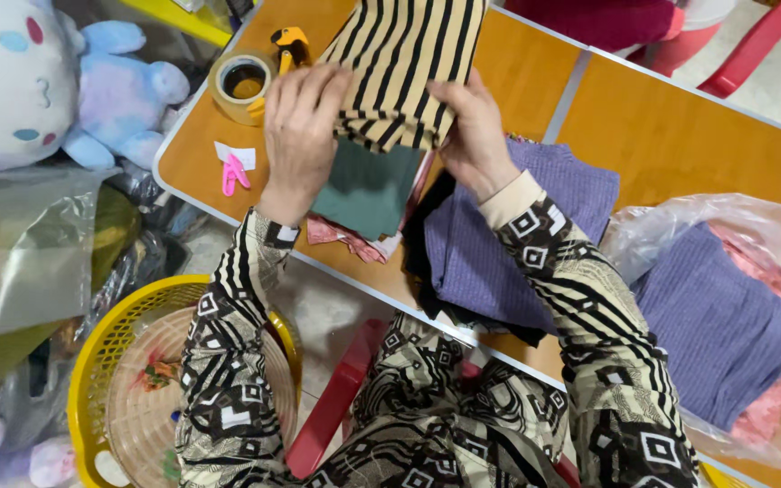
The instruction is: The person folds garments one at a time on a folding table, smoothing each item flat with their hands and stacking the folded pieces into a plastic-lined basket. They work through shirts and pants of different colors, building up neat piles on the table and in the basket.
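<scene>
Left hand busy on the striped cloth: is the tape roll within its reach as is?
Probably yes. The tape roll sits just beside the left hand with bare table between, but it must release the striped cloth first.

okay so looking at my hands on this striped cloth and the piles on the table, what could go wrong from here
1. The folded pile under the striped cloth, with the green piece and the pink piece, sits at the table edge; a nudge from the left hand might push it off.
2. The purple stack also overhangs that edge and could slide into your lap.
3. The striped cloth lies close to the tape roll; the right hand could possibly drag cloth onto it.
</scene>
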